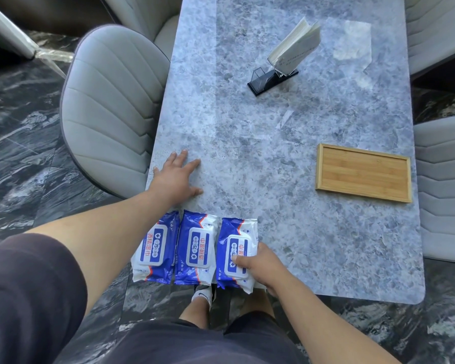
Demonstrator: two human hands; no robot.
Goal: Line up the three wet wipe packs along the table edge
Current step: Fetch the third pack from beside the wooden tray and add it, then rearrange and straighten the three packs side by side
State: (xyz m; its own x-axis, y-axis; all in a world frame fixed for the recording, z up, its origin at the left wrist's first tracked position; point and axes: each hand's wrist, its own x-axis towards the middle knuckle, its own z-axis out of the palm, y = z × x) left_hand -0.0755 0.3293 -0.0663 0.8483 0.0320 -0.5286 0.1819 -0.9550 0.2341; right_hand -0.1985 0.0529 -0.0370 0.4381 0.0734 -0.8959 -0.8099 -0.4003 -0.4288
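The right hand [258,269] grips the third pack [238,252], apparently squaring it; left hand [177,177] rests flat, empty; next, let go.

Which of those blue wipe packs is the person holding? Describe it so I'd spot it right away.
Start at the near edge of the marbled grey table, where three blue-and-white packs sit side by side. The held pack is the one furthest right. Only it has a hand on it: the right hand grips its lower right corner, while the left hand lies flat on the table beyond the row.
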